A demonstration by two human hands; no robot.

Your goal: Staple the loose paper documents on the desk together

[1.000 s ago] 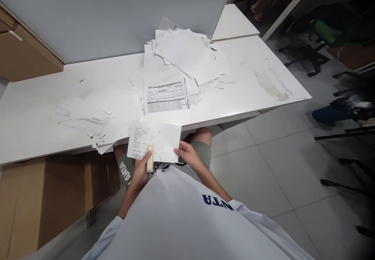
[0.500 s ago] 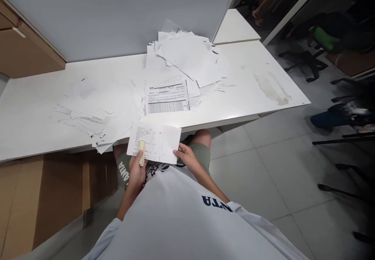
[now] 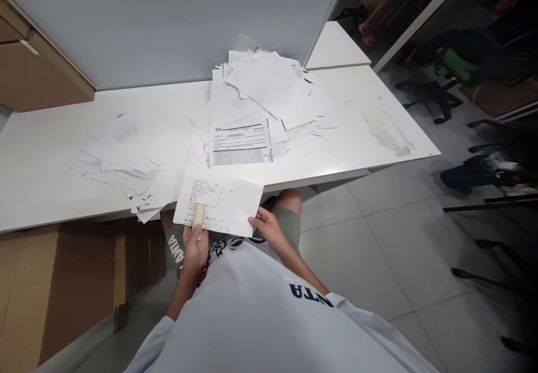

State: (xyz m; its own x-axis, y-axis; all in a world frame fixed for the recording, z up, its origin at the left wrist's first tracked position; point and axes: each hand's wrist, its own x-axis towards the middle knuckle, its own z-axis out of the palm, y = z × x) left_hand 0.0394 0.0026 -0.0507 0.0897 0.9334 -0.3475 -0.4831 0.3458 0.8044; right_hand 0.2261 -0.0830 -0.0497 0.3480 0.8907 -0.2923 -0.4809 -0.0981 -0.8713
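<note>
Over my lap, at the desk's front edge, I hold a printed sheet of paper (image 3: 235,205) between both hands. My left hand (image 3: 195,247) is closed at the sheet's lower left and also grips a small cream oblong object (image 3: 199,215). That object lies upright against the print, its kind unclear. Thumb on top, my right hand (image 3: 265,226) pinches the sheet's lower right edge. On the desk behind it rests a printed form with a table (image 3: 240,143).
A messy heap of white papers (image 3: 273,87) leans by the grey partition (image 3: 180,19). Thin paper strips (image 3: 105,168) and scraps lie on the white desk's (image 3: 50,137) left part. Cardboard boxes (image 3: 84,283) stand below at left. Chairs (image 3: 437,92) and another person's hand are at far right.
The sheet has shifted slightly left and appears a little larger. My left hand and the cream object moved left with it. My right hand keeps its pinch, nearly in place.
</note>
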